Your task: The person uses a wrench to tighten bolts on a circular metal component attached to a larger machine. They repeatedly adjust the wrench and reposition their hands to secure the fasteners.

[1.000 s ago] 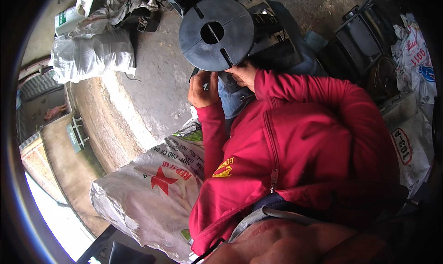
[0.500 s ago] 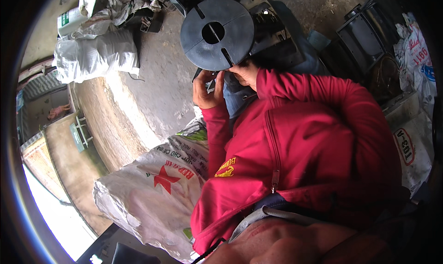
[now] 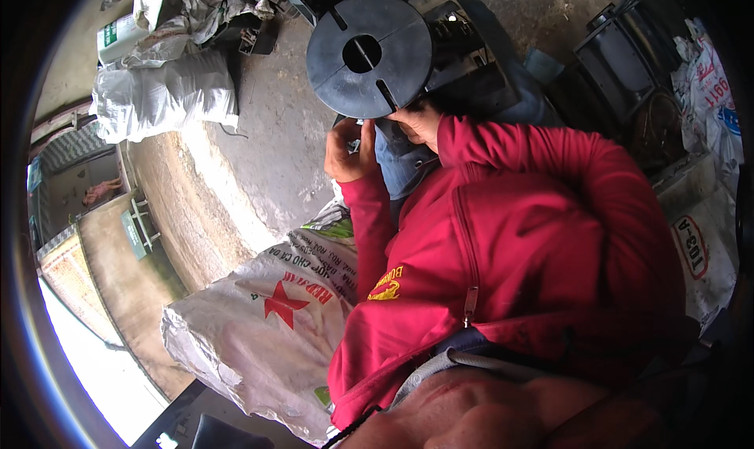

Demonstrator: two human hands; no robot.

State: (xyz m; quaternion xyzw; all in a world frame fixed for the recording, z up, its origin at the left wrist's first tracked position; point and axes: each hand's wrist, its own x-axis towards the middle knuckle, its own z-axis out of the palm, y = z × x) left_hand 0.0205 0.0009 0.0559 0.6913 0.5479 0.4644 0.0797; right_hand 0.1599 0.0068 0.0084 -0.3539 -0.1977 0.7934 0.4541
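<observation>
A round grey disc with a centre hole and two slots lies in front of me at the top of the head view. My left hand is closed in a pinch just below the disc's near edge. Something small and pale shows at its fingertips, too small to name. Beside it, under the near right part of the rim, my right hand is closed with its thumb toward the left. The disc hides what its fingers hold, if anything.
Dark metal parts stand right of the disc. A white sack with a red star leans at my left. Another white sack lies farther left on the concrete floor. Black frames and more sacks are at the right.
My left hand has moved slightly left, away from my right hand, and its fingers are more curled. A small pale thing now shows at its fingertips. The disc and right hand have hardly moved.
</observation>
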